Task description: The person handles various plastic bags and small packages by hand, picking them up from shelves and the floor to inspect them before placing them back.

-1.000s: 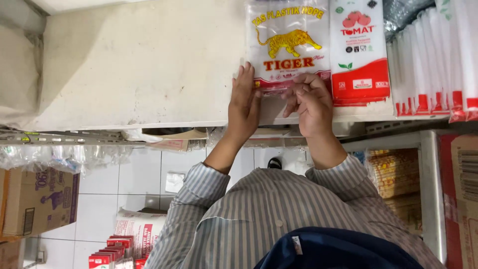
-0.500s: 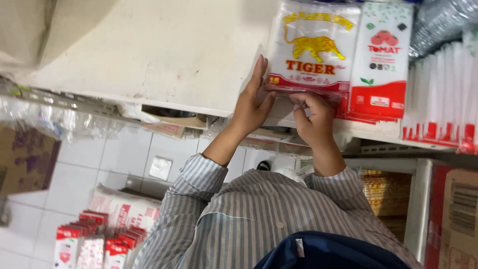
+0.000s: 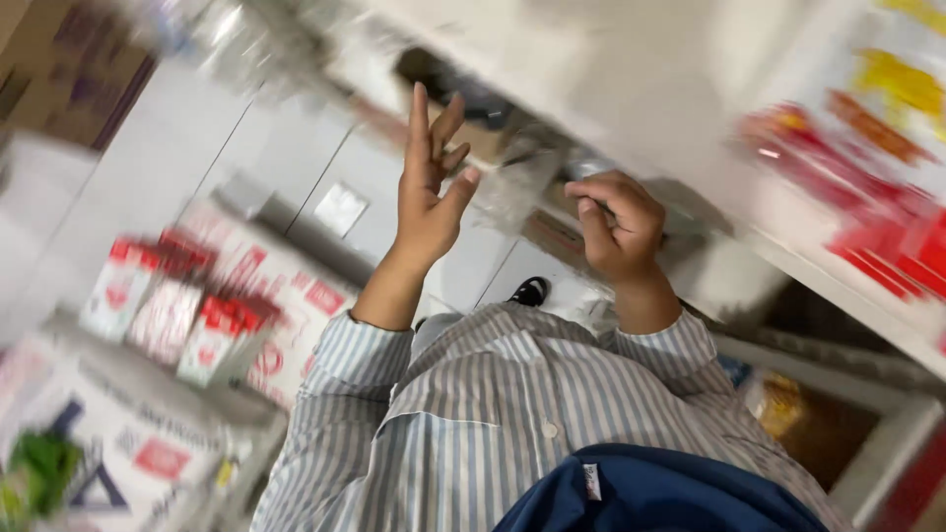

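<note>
Left hand raised below shelf edge, fingers spread, holding nothing. Right hand curled near clear plastic wrap under shelf front edge; blur hides whether it grips. Red-and-white packets on shelf, far right.

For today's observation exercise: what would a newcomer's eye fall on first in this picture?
First, the two raised hands at the centre: the left hand open with fingers spread, the right hand curled beside it, holding nothing clearly visible. Next, the striped shirt filling the lower middle. Then the red-and-white packs stacked at lower left, blurred.
</note>
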